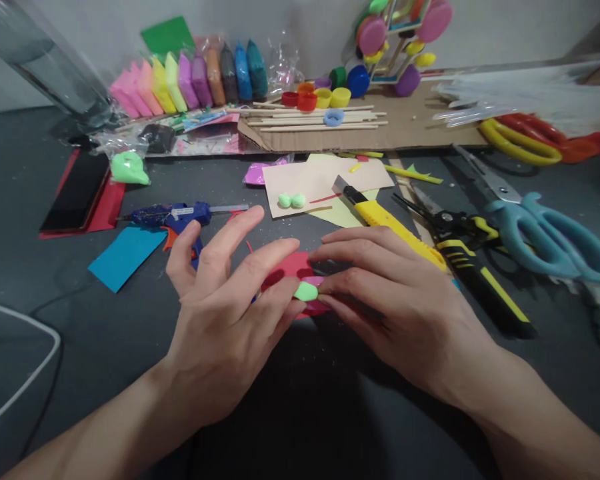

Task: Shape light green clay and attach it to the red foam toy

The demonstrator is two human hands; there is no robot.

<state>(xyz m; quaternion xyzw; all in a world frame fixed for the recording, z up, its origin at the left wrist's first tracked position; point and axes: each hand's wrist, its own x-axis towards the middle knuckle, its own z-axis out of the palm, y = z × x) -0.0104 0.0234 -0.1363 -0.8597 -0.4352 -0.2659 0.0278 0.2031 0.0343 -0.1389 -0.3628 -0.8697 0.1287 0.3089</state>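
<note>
Between my two hands is a small flattened piece of light green modelling clay (307, 291). My left hand (235, 300) pinches its left end with thumb and forefinger, the other fingers raised and spread. At its right end, the thumb and fingertips of my right hand (385, 293) close on the clay. A red paper sheet (293, 265) lies under the fingertips, with something pink partly showing behind the clay. Two small green clay balls (291, 200) sit side by side on a pale card (280, 180) beyond my hands.
A blue glue gun (173, 215) and blue paper (127, 257) lie to the left. Rightward are a yellow utility knife (395, 230), pliers (450, 223), a black-and-yellow cutter (485, 287) and blue-handled scissors (555, 233). Clay packets (200, 80) and wooden sticks (310, 120) line the back.
</note>
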